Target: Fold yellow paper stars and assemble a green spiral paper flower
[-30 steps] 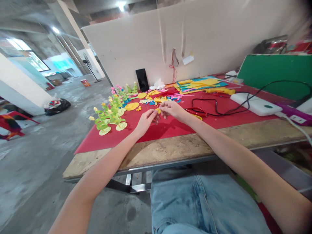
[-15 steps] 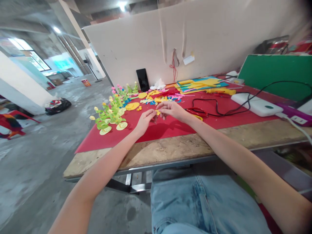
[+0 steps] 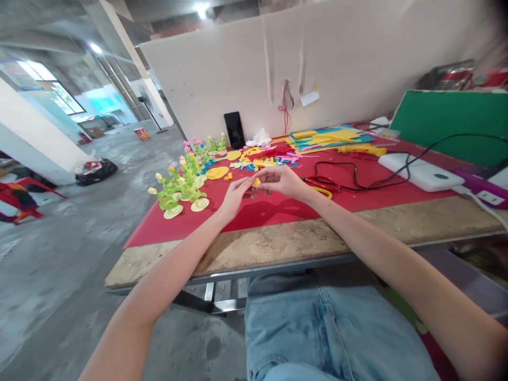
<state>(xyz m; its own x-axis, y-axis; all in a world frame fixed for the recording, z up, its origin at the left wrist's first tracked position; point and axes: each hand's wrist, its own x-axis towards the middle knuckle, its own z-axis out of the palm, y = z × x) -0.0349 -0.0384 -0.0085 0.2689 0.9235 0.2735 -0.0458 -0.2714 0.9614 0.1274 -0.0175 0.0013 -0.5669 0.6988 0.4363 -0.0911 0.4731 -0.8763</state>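
The fingers of the left hand (image 3: 234, 198) are pinching a small yellow piece (image 3: 257, 182), which is hanging over the red sheet (image 3: 186, 227). The fingers of the right hand (image 3: 283, 181) are curling close by it; I cannot tell if they are gripping it too. Both hands are probably meeting there because the piece is so little. Paper scraps (image 3: 270, 155) are lying toward the red sheet's back, maybe so they are easy to reach. Paper flowers (image 3: 186, 191) are standing on the sheet's left part, perhaps for keeping safe from bumps. A black cord (image 3: 353, 177) is winding over the sheet's right part, so it could be catching an arm. Plain red is showing along the sheet's front, and the worktop (image 3: 278, 244) is peeking out past that edge.
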